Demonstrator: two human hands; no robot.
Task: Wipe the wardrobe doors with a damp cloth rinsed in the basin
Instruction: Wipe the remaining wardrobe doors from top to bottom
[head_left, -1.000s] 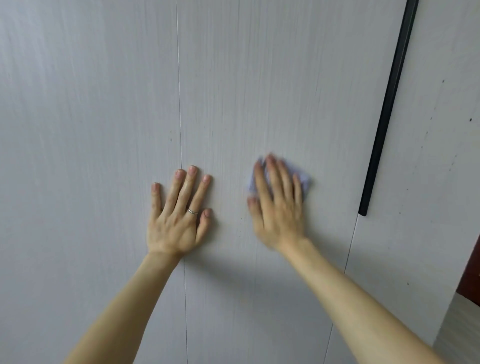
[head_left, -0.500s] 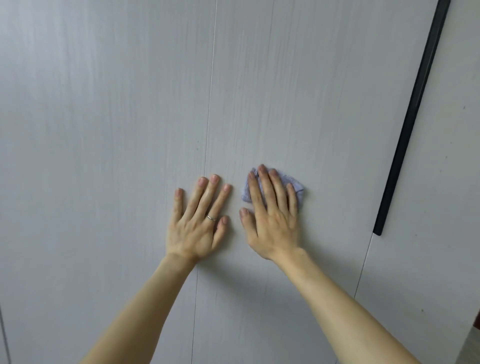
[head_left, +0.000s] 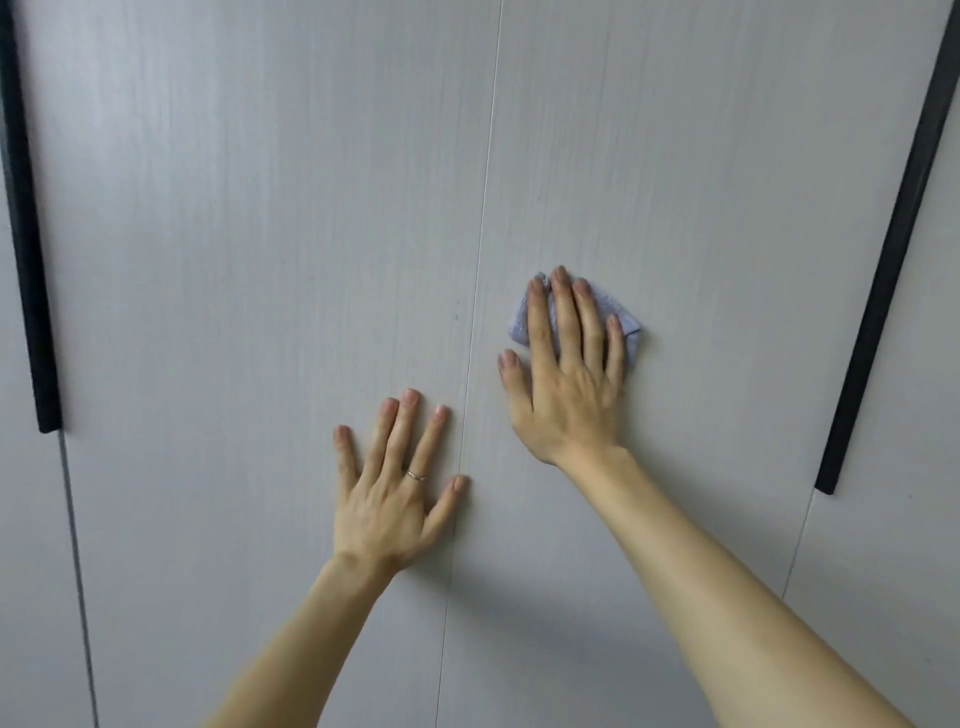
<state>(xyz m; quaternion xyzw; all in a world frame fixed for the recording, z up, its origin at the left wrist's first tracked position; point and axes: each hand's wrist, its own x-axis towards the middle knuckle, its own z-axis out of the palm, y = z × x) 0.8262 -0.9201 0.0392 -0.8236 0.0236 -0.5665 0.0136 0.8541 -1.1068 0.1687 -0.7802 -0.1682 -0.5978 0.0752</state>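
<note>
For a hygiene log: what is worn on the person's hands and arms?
The left hand wears a thin silver-coloured ring on its ring finger; the right hand wears nothing. No sleeves, gloves or watch are in view.

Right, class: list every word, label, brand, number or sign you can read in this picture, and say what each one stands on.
None: no word, number, label or sign can be read anywhere.
The grey wardrobe doors are plain, the left black handle and right black handle carry no marking, the bluish cloth under the right hand shows no tag, and the ring on the left hand is too small to tell.
</note>
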